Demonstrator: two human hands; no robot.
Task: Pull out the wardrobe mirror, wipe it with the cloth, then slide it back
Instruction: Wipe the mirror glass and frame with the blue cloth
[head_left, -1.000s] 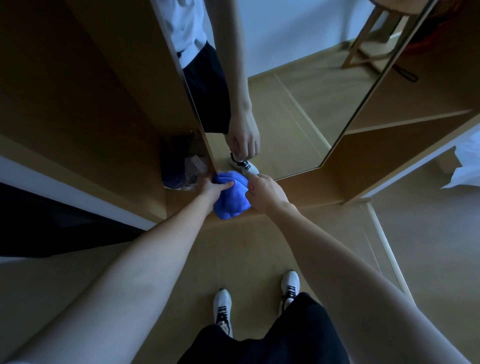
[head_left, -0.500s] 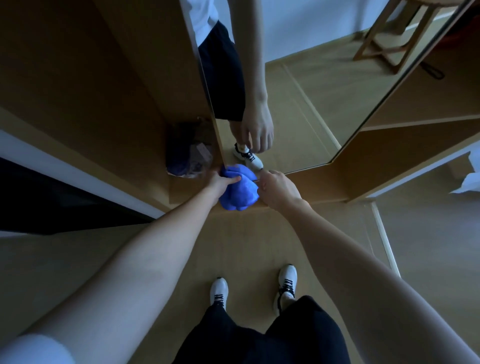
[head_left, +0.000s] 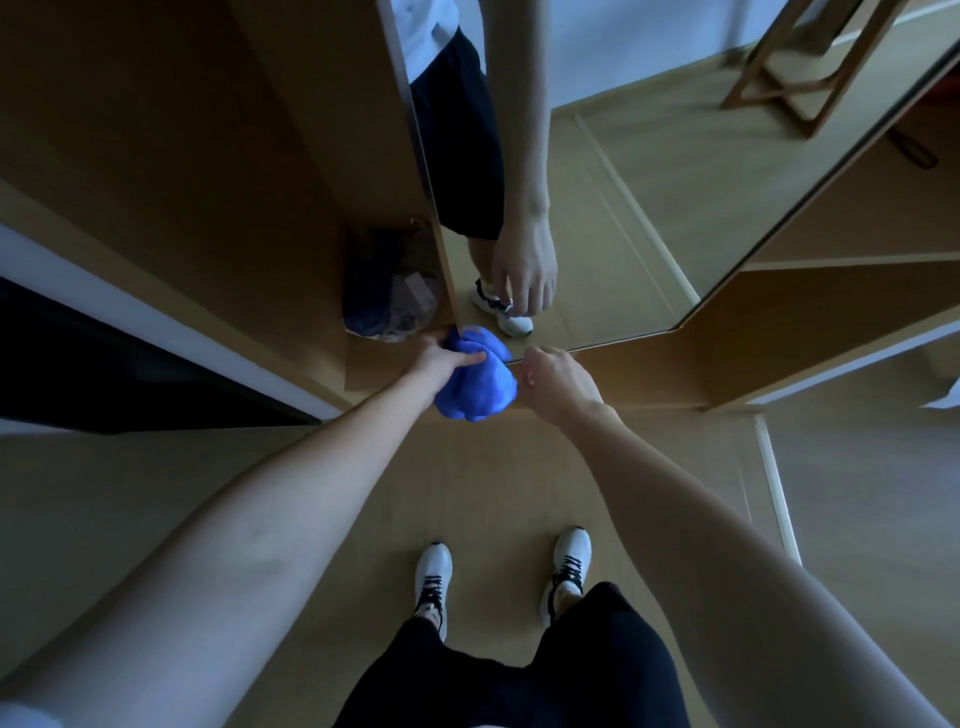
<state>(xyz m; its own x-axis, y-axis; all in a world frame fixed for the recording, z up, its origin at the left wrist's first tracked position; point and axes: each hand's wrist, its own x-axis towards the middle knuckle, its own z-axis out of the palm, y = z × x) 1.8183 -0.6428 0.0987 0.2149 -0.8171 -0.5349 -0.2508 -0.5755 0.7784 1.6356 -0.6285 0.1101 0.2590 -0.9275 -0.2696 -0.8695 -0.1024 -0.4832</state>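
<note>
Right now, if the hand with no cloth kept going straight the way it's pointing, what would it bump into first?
Probably the mirror's bottom edge. The right hand points forward at it, fingers curled and holding nothing, beside the blue cloth gripped by the left hand. Depth is hard to judge, so it may touch already.

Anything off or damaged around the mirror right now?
Nothing stands out. The mirror looks intact, the left hand holds the blue cloth at its bottom corner, and the right hand is beside it. A dark bag sits inside the wardrobe.

One mirror, one blue cloth, two hands, two white shoes, one bag.
</note>
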